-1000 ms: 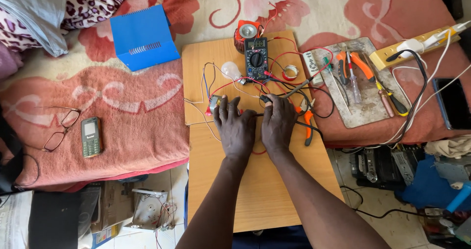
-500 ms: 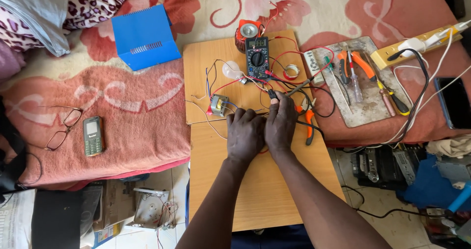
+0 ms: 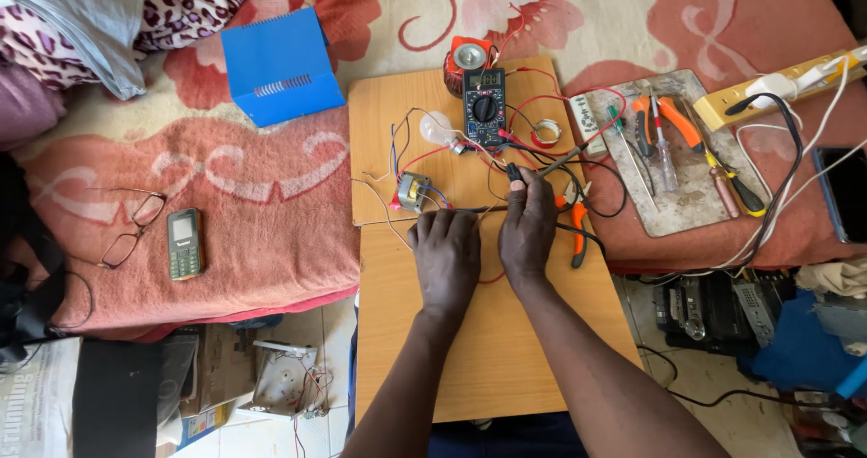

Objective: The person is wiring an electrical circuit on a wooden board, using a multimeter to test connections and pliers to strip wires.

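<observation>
Looking down at the red blanket [image 3: 226, 214] with 2 wood boards [image 3: 488, 331] laid across it as a bench. Blue box [image 3: 280, 65] up left, tool tray [image 3: 673, 164] right, multimeter [image 3: 485, 107] at the top of the boards, small transformer [image 3: 414, 190] left of centre, bulb [image 3: 436, 126] above it.

I'd say we're mid-measurement: right hand [image 3: 528, 228] is pinched shut on a black probe [image 3: 513, 172] just below the meter, left hand [image 3: 447, 259] lies knuckles-up on the wires [image 3: 452, 207] beside the transformer; can't tell if it grips anything. Hands sit side by side, nearly touching. Next move needs a steady probe tip on a bare lead.

Versus 0.5 s ago, both hands have slid slightly down; the transformer's clearer.
</observation>
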